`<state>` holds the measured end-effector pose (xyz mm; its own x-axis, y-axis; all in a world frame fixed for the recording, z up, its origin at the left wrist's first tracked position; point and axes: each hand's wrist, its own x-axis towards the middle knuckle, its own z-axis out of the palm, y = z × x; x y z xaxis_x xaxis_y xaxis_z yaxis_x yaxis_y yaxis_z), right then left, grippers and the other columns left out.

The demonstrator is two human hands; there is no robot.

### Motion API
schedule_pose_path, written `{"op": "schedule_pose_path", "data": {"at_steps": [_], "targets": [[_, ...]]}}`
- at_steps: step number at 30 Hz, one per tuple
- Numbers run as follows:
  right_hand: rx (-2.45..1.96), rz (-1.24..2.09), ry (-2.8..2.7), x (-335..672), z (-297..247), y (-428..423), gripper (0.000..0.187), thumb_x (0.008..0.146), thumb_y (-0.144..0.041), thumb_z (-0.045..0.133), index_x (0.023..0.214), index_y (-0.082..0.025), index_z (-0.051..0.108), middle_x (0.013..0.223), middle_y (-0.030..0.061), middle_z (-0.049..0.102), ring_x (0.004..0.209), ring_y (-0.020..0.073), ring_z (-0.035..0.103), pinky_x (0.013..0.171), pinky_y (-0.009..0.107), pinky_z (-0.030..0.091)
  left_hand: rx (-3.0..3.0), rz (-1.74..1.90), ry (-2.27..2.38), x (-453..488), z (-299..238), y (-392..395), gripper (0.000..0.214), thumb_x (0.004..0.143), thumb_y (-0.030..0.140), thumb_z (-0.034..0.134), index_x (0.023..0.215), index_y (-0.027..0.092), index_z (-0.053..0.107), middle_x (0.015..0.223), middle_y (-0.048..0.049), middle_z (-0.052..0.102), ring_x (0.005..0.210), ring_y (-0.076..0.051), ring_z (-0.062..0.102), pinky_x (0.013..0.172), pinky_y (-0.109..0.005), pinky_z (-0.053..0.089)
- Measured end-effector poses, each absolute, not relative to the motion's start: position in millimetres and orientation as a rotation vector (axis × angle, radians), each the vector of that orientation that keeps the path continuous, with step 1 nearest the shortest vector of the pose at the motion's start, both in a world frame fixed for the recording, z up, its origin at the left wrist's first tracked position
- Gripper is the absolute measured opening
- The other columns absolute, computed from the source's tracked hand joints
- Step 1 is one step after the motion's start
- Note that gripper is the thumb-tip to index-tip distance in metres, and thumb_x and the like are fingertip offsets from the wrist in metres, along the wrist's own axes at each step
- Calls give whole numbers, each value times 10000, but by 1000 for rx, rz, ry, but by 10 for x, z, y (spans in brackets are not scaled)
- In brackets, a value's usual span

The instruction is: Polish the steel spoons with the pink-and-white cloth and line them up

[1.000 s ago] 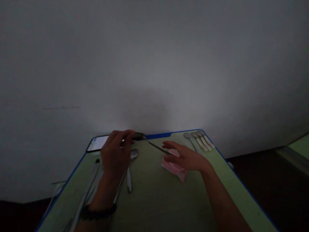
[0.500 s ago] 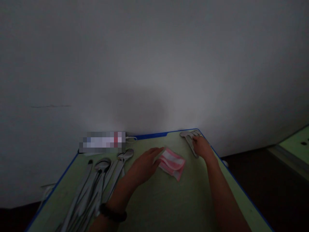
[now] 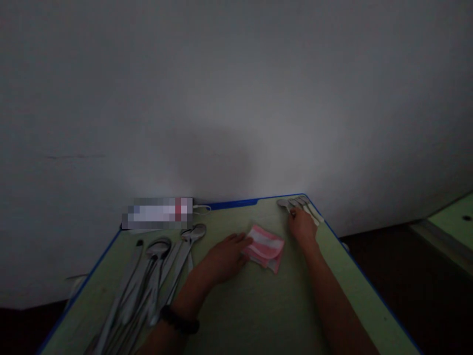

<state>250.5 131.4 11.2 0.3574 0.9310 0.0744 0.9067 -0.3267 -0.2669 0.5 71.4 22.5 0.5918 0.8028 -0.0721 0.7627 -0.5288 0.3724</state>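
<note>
My left hand (image 3: 231, 254) lies low over the table, fingers stretched out, with its fingertips on the left edge of a folded pink-and-white striped cloth (image 3: 265, 246). At the far right corner, my right hand (image 3: 302, 224) has its fingers closed at the handle of the leftmost spoon (image 3: 284, 203). Most of that handle is hidden behind the hand. More spoons (image 3: 303, 200) lie close beside it in a row, their heads toward the wall. A dark bracelet sits on my left wrist.
Left of my left arm, a loose pile of metal cutlery (image 3: 158, 246) covers the table (image 3: 236, 310), large spoons among it. A blurred-out flat object (image 3: 158, 214) with a white cable (image 3: 202, 209) stands against the wall (image 3: 236, 98). Blue edging rims the table.
My right hand has shifted slightly left and nearer the leftmost spoon, uncovering the handles on the right. My left hand has lowered, and the cloth lies flatter.
</note>
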Motion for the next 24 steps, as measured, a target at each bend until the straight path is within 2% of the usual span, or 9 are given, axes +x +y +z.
{"op": "schedule_pose_path", "data": {"at_steps": [9,18,24], "targets": [[-2294,114,-1665,2493,59,1340,286,859,-229,404,1075,-191,586,1106,103,583,984,194,562,808,262,384,2455,142,1252,17,260,698,457,844,255,445,1295,185,419,1368,-124,425,1261,-252,373,1037,-402,301],[-2241,154,-1706,2468,44,1357,283,856,-195,395,1028,-177,620,989,106,652,969,203,573,816,266,374,2441,113,1256,28,295,693,466,838,238,453,1299,183,414,1377,-128,413,1265,-253,368,1041,-412,293],[-2226,152,-1699,2443,44,1349,280,849,-209,408,1027,-169,620,992,117,656,963,211,580,807,266,378,2442,104,1260,31,296,693,473,842,253,449,1307,175,409,1378,-132,410,1270,-246,362,1051,-390,276]]}}
